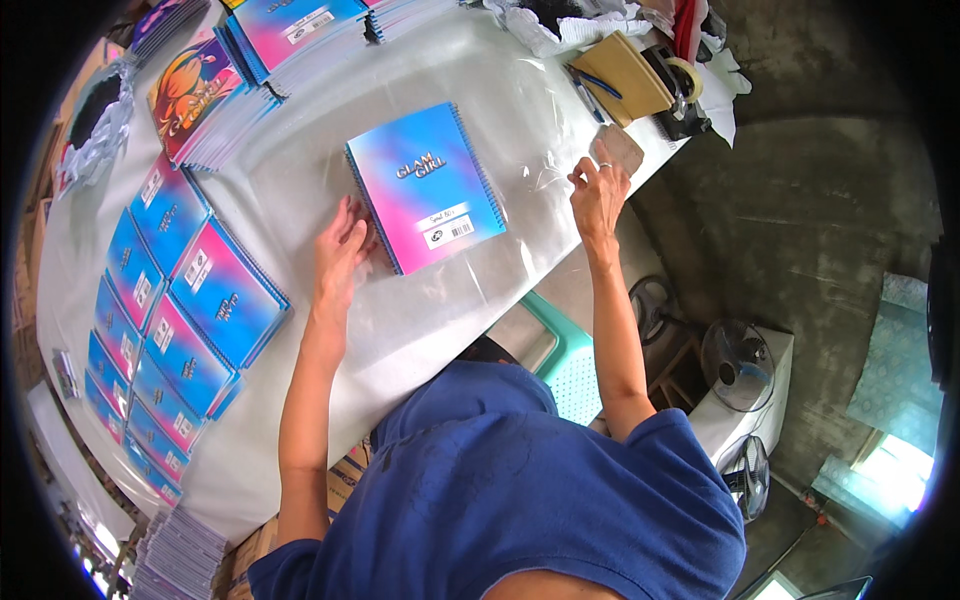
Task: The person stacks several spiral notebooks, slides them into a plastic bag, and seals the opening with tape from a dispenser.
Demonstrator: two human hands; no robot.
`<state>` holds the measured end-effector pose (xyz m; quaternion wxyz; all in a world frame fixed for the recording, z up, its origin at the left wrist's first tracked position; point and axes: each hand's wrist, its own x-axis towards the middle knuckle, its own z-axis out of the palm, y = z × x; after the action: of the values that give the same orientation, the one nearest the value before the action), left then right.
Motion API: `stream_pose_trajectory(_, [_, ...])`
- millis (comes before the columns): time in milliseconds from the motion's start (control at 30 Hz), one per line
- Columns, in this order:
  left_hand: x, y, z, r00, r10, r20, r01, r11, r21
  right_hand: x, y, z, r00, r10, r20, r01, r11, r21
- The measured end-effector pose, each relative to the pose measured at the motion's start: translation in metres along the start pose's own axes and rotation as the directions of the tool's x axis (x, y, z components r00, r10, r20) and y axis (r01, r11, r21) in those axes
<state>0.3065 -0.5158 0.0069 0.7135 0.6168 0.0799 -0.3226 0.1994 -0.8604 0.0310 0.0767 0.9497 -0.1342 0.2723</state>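
Observation:
A spiral notebook point(425, 185) with a blue and pink cover and a white label lies in the middle of the white-covered table point(300, 130). Wire coils show along both its long sides, and I cannot tell how many notebooks lie under it. At its left edge rests my left hand point(340, 250), fingers apart and slightly bent, gripping nothing. My right hand point(600, 195) is at the table's right edge, over a small tan rectangular pad point(620, 150). Its thumb and forefinger are pinched together; anything between them is too small to make out. Shiny clear plastic film point(540, 165) lies right of the notebook.
Rows of similar notebooks point(185, 350) cover the left of the table. More stacks point(300, 30) stand at the back, one with an orange-patterned cover point(190, 95). At the back right are a brown box point(625, 80), pens point(597, 82) and a tape dispenser point(680, 85). A green plastic chair point(565, 350) stands below the edge.

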Motion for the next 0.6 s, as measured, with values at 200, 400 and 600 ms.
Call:
stream_pose_trajectory(200, [0.005, 0.017, 0.031, 0.961, 0.266, -0.071, -0.264, 0.964, 0.042, 0.011, -0.117, -0.073, 0.934, -0.066, 0.351, -0.073, 0.926, 0.369])
stream_pose_trajectory(400, [0.025, -0.001, 0.056, 0.872, 0.483, -0.079, -0.425, 0.827, 0.368, -0.002, -0.182, -0.046, 0.776, -0.381, 0.503, 0.185, 0.9, 0.395])
stream_pose_trajectory(600, [0.024, -0.009, 0.069, 0.817, 0.573, -0.07, -0.306, 0.533, 0.788, 0.028, -0.14, -0.067, 0.459, -0.762, 0.457, 0.06, 0.54, 0.84])
